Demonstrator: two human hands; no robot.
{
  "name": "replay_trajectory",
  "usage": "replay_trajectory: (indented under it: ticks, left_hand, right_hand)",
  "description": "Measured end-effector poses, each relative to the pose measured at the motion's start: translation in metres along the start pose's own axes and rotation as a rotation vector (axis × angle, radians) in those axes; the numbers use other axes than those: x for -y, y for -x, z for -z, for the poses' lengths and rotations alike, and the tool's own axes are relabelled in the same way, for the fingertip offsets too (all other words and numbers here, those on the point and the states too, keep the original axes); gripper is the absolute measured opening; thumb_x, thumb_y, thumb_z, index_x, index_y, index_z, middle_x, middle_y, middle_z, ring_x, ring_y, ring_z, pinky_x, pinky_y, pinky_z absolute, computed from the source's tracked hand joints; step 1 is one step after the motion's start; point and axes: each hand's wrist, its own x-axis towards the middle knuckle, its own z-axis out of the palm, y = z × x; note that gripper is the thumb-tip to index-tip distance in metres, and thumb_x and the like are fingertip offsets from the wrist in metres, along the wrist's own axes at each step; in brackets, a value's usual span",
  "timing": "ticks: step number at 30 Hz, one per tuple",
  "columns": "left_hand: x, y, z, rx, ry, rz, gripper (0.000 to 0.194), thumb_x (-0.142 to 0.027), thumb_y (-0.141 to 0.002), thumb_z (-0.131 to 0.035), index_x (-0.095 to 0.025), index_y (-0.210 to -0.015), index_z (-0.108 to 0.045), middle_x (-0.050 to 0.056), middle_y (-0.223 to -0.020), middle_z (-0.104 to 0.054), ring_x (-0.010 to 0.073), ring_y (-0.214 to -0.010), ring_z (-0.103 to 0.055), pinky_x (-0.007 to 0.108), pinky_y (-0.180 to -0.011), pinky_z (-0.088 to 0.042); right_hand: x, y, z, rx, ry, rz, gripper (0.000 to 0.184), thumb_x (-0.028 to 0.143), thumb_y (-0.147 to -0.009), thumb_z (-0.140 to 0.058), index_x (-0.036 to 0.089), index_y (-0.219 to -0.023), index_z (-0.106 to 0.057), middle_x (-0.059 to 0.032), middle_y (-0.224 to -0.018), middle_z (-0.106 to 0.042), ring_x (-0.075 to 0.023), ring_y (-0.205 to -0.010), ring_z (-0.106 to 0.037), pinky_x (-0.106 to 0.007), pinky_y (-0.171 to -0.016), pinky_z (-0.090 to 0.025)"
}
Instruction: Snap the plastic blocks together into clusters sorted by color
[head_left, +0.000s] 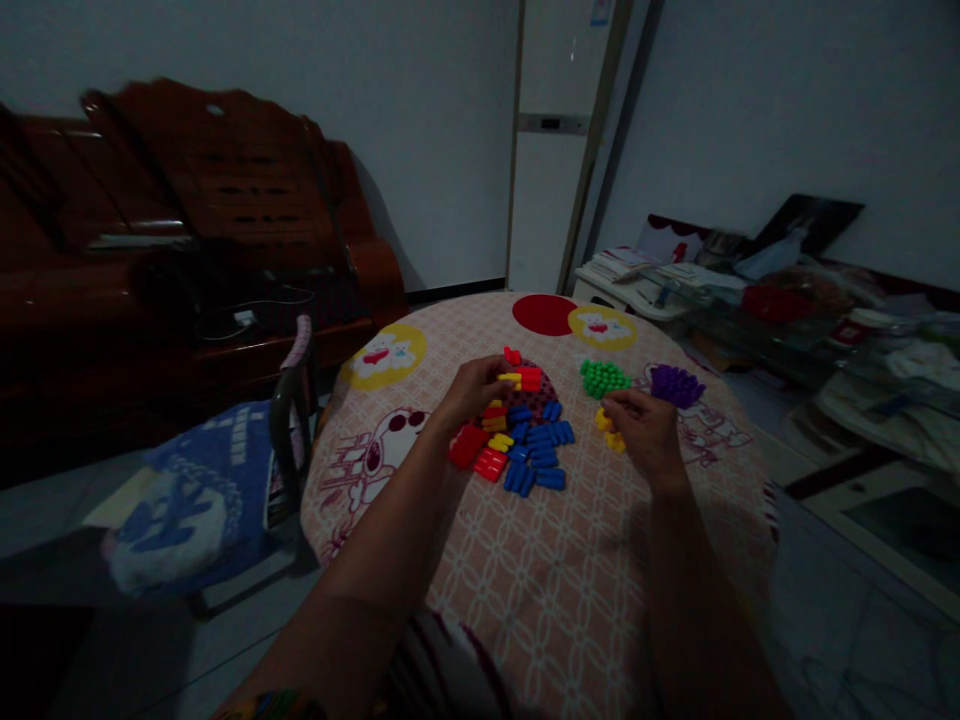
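Where the left hand [476, 388] reaches over the far side of the loose blocks, one red-and-yellow block piece [530, 379], lying sideways, yellow end pinched between curled fingertips.

Right hand [651, 432]: fingers bent, thumb and fingertips drawn close together above the yellow pieces [615, 441]; whether they meet or grip a piece, cannot tell.

Blue blocks [551, 435], ridged plastic, several, spread mid-table between the hands. Red blocks [490, 463], at the near left edge of the blue. Small yellow block [501, 441], among the red and blue.

Green pieces [604, 378], knobbly, one cluster, just beyond the right hand. Purple pieces [677, 387], one cluster, to the right of the green.

Tablecloth [562, 570], pink, white lattice pattern with cartoon figures, over a round table.

Chair [286, 440], left of the table, blue printed bag [225, 450] on its seat. Carved wooden settee [225, 170], against the wall. Tall white appliance [551, 190], in the corner. Papers [622, 262], stacked on a low cabinet at right.
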Motion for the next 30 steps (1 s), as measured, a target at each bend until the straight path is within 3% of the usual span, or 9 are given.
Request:
replay_trajectory:
  ticks: [4,8,14,17,20,25,30]
  left_hand:
    - [-0.028,0.003,-0.024,0.165,0.284,-0.083,0.024,-0.031,-0.078,-0.069,-0.013,-0.094,-0.066,0.005,-0.084,-0.072,0.0165,-0.073,-0.068,0.028,-0.068,-0.053]
    - [-0.038,0.005,-0.034,0.307,0.426,-0.032,0.026,-0.031,-0.076,-0.072,-0.012,-0.094,-0.067,0.006,-0.080,-0.072,0.0155,-0.066,-0.066,0.027,-0.062,-0.052]
    - [-0.016,0.002,-0.002,0.103,0.396,0.046,0.031,-0.036,-0.071,-0.077,-0.011,-0.088,-0.068,0.006,-0.082,-0.073,0.0144,-0.068,-0.066,0.026,-0.065,-0.053]
    - [-0.010,0.003,0.004,0.080,0.390,0.079,0.036,-0.040,-0.073,-0.075,-0.010,-0.094,-0.070,0.006,-0.083,-0.072,0.0138,-0.066,-0.064,0.026,-0.063,-0.052]
    - [-0.013,0.003,-0.004,0.145,0.389,0.053,0.037,-0.039,-0.076,-0.072,-0.010,-0.101,-0.072,0.006,-0.086,-0.073,0.0137,-0.067,-0.064,0.025,-0.063,-0.050]
    - [-0.025,0.001,-0.029,0.240,0.495,0.023,0.032,-0.033,-0.070,-0.079,-0.012,-0.092,-0.069,0.004,-0.080,-0.070,0.0124,-0.068,-0.064,0.021,-0.061,-0.047]
    - [-0.037,0.003,-0.051,0.311,0.539,0.031,0.035,-0.035,-0.065,-0.083,-0.013,-0.083,-0.062,-0.002,-0.066,-0.062,0.0087,-0.056,-0.056,0.019,-0.052,-0.041]
  right_hand:
    - [0.018,0.007,-0.024,0.177,-0.201,-0.102,0.054,0.046,-0.073,-0.073,0.018,-0.119,-0.069,-0.0047,-0.086,-0.072,-0.0160,-0.063,-0.065,-0.026,-0.049,-0.051]
    - [0.024,0.008,-0.031,0.227,-0.294,-0.138,0.056,0.045,-0.069,-0.077,0.016,-0.116,-0.070,-0.0022,-0.070,-0.070,-0.0163,-0.056,-0.064,-0.027,-0.048,-0.052]
    - [0.013,0.005,-0.029,0.188,-0.294,-0.210,0.049,0.041,-0.068,-0.076,0.015,-0.109,-0.070,-0.0009,-0.065,-0.068,-0.0152,-0.048,-0.061,-0.024,-0.040,-0.046]
    - [0.010,0.007,-0.039,0.254,-0.302,-0.199,0.050,0.035,-0.068,-0.075,0.015,-0.113,-0.070,-0.0022,-0.076,-0.071,-0.0150,-0.056,-0.065,-0.025,-0.046,-0.053]
    - [0.011,0.009,-0.044,0.277,-0.286,-0.175,0.055,0.036,-0.069,-0.073,0.018,-0.121,-0.068,-0.0035,-0.088,-0.072,-0.0158,-0.066,-0.068,-0.025,-0.052,-0.056]
    - [0.023,0.009,-0.034,0.160,-0.195,-0.130,0.049,0.046,-0.077,-0.066,0.012,-0.113,-0.073,-0.0076,-0.079,-0.073,-0.0162,-0.058,-0.064,-0.025,-0.045,-0.050]
    - [0.029,0.010,-0.028,0.220,-0.246,-0.096,0.044,0.043,-0.067,-0.077,0.014,-0.099,-0.077,-0.0039,-0.074,-0.070,-0.0129,-0.054,-0.060,-0.023,-0.046,-0.048]
